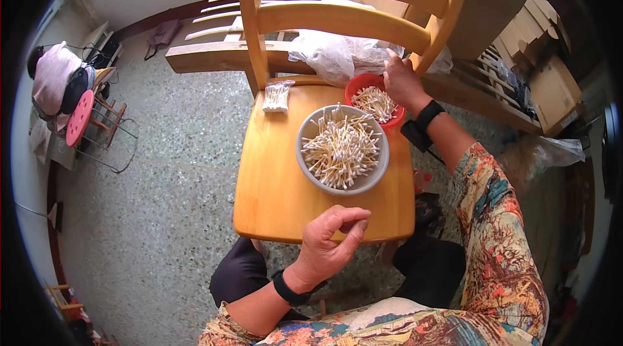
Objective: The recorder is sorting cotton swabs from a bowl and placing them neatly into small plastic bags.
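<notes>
A grey bowl [306, 176] heaped with cotton swabs [342, 151] stands on a wooden chair seat [266, 184]. Behind it to the right, a smaller red bowl [354, 86] holds more swabs. A small clear packet of swabs [277, 97] lies at the seat's back left. Near the front edge, my left hand [329, 239] is closed, thumb and forefinger curled together; whatever they hold, if anything, is hidden. Beyond the red bowl my right hand [403, 81] reaches to a crumpled clear plastic bag [334, 54], its fingers bent against the bag's edge.
The chair's slatted back [344, 18] rises behind the bowls. A slatted wooden frame [207, 57] lies beyond it. Cardboard boxes [551, 93] stand at the right. A pink round stool [79, 118] bearing clothes is at the left, on the speckled floor [175, 197].
</notes>
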Tool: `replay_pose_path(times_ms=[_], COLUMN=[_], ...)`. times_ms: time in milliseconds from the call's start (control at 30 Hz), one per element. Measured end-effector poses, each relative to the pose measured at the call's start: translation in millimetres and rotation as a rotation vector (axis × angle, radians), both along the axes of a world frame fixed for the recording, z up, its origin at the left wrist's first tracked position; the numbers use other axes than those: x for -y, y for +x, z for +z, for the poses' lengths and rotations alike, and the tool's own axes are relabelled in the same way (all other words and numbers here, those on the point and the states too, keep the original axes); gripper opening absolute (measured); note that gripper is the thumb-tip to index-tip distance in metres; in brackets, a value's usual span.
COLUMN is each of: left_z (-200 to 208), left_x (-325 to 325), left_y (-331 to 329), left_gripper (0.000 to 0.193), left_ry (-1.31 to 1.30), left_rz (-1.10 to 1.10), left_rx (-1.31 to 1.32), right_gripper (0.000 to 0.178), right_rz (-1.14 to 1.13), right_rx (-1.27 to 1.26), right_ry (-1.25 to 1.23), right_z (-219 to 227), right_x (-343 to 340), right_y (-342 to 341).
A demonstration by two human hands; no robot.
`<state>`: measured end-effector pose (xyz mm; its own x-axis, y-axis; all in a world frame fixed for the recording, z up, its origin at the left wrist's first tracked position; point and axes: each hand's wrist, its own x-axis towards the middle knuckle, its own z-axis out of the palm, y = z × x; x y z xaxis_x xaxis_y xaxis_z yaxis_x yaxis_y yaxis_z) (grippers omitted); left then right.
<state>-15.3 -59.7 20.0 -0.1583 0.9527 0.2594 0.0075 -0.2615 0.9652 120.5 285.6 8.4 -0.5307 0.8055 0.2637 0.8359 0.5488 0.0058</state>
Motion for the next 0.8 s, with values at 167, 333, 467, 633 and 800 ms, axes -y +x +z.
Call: replay_pose_path(times_ms=[167, 333, 467, 633, 800], left_z=[-6, -7, -7, -14, -19], left_x=[-1, -9, -13, -4, -4], left_y=[5, 5, 9, 14, 22], left_gripper=[0.015, 0.015, 0.014, 0.013, 0.024], left_ry=[-0.027, -0.050, -0.059, -0.116, -0.203], left_rz=[0.028, -0.010, 0.004, -0.022, -0.149], left_rx=[0.032, 0.019, 0.036, 0.090, 0.421], right_gripper=[0.030, 0.026, 0.016, 0.025, 0.026], right_rz=[-0.026, -0.074, 0.059, 0.072, 0.087], right_rx=[0.250, 0.273, -0.038, -0.868, -1.381], right_ry=[0.200, 0.194, 0.263, -0.150, -0.685], right_z=[-13, -14, -4, 20, 44], right_x=[-22, -36, -13, 55, 172], right_y=[-4, 0, 16, 37, 68])
